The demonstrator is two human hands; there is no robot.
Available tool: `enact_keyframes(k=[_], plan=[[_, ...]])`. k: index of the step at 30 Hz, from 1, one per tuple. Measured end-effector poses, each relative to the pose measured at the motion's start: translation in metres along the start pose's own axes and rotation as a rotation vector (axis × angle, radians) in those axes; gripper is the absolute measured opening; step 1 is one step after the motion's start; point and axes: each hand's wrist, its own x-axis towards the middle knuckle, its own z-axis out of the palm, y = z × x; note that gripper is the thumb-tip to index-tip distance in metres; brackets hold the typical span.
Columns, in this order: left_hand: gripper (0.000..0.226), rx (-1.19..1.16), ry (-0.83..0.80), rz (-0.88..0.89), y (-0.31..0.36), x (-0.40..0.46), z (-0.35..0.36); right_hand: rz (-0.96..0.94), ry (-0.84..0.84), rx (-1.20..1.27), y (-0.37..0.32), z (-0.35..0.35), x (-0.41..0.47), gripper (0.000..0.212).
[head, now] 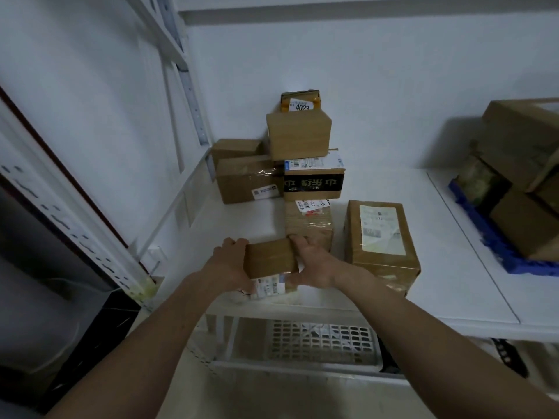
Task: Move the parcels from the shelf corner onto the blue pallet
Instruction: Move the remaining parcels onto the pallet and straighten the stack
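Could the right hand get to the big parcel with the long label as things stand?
Probably not yet: the right hand and left hand both grip a small parcel. The big parcel sits just right of it, nothing between.

Your two arms enter from 6 o'clock, both bare to the frame edge: no sleeves, no gloves. Your left hand (231, 261) and right hand (311, 267) carry no rings, watch or wristband that can be made out. Nails short. The picture is soft; finer marks can't be told.

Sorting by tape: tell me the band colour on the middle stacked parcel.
Black band with gold characters, head view.
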Motion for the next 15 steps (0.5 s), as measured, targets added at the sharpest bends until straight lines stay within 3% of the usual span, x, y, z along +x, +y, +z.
enact_keyframes(k=[7,11,15], plan=[[0.087,-0.156,-0.128,0.124,0.018,-0.010,-0.048,-0.056,-0.008,0.091,-0.007,-0.030,-0.019,0.094],[0.070,-0.322,-0.182,0.212,0.043,-0.010,-0.079,-0.099,0.061,0.316,-0.004,-0.064,-0.045,0.082],[0.069,-0.457,-0.170,0.302,0.084,-0.005,-0.091,-0.081,0.217,0.586,0.015,-0.088,-0.070,0.078]])
